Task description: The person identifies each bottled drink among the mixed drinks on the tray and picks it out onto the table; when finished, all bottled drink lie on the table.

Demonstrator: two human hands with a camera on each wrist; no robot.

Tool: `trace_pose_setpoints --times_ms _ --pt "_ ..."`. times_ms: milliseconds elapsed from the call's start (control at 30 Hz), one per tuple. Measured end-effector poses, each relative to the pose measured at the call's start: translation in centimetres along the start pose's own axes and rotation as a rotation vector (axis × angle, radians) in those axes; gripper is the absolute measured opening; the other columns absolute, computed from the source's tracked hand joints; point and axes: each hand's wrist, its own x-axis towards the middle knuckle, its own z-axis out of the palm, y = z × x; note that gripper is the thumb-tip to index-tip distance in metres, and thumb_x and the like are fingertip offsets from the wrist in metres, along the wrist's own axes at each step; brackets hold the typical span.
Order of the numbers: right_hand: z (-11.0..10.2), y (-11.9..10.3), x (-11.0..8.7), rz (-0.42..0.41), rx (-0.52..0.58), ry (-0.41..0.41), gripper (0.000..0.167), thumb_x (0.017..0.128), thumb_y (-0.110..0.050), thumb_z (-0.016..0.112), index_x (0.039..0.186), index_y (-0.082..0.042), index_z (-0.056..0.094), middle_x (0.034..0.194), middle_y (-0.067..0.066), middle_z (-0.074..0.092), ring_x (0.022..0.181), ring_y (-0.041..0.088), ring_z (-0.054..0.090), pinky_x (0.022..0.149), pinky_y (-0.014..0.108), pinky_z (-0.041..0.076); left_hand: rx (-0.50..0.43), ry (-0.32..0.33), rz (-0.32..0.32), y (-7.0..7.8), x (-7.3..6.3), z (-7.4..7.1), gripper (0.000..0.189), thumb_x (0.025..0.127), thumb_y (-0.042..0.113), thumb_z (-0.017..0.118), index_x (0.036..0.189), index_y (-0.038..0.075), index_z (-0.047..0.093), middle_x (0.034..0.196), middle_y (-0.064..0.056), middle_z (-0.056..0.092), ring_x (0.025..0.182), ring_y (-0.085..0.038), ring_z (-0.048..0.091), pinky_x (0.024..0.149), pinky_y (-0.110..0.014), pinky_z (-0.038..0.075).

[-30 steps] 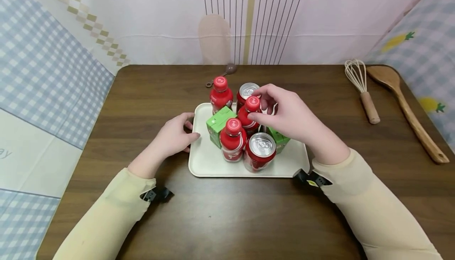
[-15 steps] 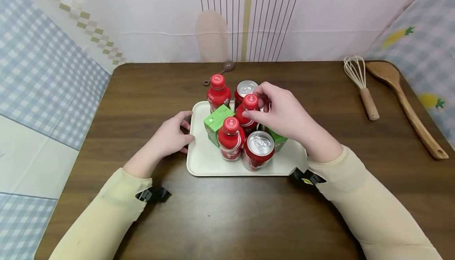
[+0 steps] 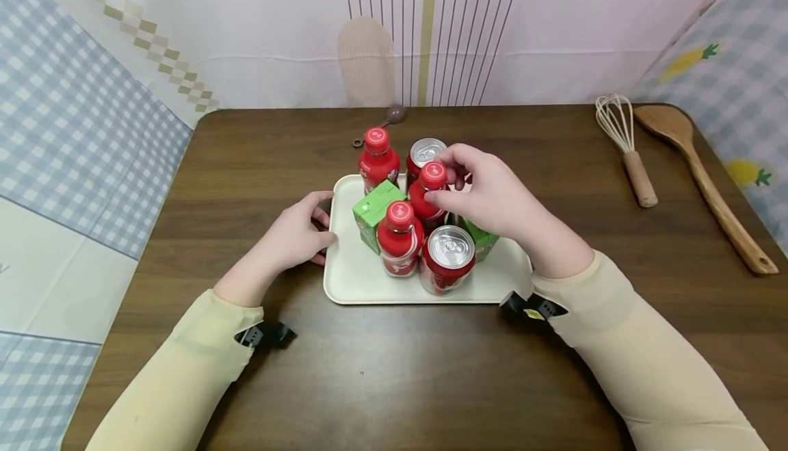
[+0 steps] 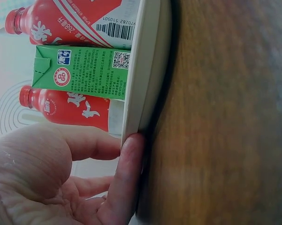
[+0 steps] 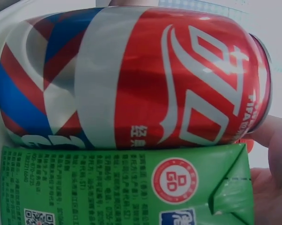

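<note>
My right hand holds the middle red bottle near its neck, thumb in front and fingers behind. At the left end of the cream tray, my left hand pinches the rim; the left wrist view has one finger low against its outer side. Around the held bottle, a red bottle and a red can stand in front. Behind are another red bottle and a can. A green drink carton stands to its left, a second green carton to its right, partly under my hand.
A dark spoon lies beyond the tray on the wooden table. At the far right are a whisk with a wooden handle and a long wooden spatula. A patterned cloth hangs behind the table.
The whole head view has shifted slightly. My left thumb tip sits a little nearer the tray's rim; my right hand stays at the middle bottle.
</note>
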Motion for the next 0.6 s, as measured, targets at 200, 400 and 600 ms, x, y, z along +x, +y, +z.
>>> trace_pose_setpoints --times_ms 200,400,600 --pt "-0.5 0.0 0.1 -0.011 0.014 -0.040 0.029 0.088 -0.014 0.074 0.116 -0.012 0.068 0.096 0.009 0.059 0.091 0.025 0.053 0.073 0.036 0.046 -0.003 0.006 0.004 0.0 0.1 0.1 0.074 0.090 0.003 0.062 0.158 0.010 0.033 0.116 -0.019 0.051 0.076 -0.026 0.067 0.059 -0.038 0.065" --pt "-0.4 0.0 0.1 -0.046 -0.014 -0.071 0.032 0.090 -0.015 0.075 0.120 -0.010 0.065 0.101 0.009 0.061 0.096 0.025 0.054 0.079 0.037 0.046 -0.008 0.015 -0.002 -0.1 0.1 0.1 0.072 0.090 0.002 0.060 0.156 0.011 0.034 0.114 -0.018 0.051 0.073 -0.026 0.068 0.058 -0.039 0.065" --pt "0.4 -0.5 -0.1 -0.016 -0.133 0.036 0.041 0.085 -0.030 0.084 0.114 -0.012 0.061 0.097 0.006 0.062 0.093 0.029 0.057 0.085 0.040 0.036 -0.010 0.012 0.002 0.0 0.1 0.2 0.071 0.091 0.002 0.059 0.156 0.011 0.034 0.114 -0.018 0.051 0.072 -0.026 0.068 0.058 -0.039 0.065"
